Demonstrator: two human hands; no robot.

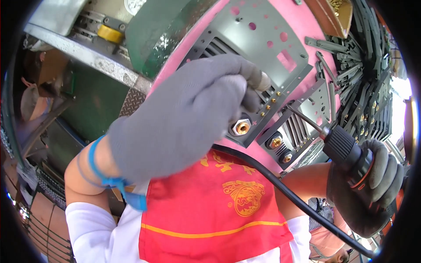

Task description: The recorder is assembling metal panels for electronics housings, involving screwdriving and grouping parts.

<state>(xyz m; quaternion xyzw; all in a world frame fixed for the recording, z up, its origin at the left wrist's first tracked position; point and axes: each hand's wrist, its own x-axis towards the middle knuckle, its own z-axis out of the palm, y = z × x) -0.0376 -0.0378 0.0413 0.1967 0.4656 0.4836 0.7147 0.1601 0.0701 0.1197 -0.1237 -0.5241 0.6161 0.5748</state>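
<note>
My left hand (184, 114), in a grey glove, hangs over a dark grey metal panel (250, 35) with round holes and slots. Its thumb and fingertips are pinched together; whatever may be between them is too small to make out. Small brass screws (268, 107) stand in a row along the panel's edge beside those fingers. A brass fitting with a hex nut (242, 127) sits at the panel's near corner. My right hand (383, 177), also gloved, grips a power screwdriver (344, 147), its long bit pointing left above a second, smaller slotted panel (300, 129) with brass fittings.
Both panels lie on a pink surface (287, 11). Dark metal strips (359, 70) are heaped at the right, below a box of small brass parts (335, 8). A black cable (302, 204) crosses my red apron (210, 193). A yellow roll (109, 33) lies on a metal bench (83, 55).
</note>
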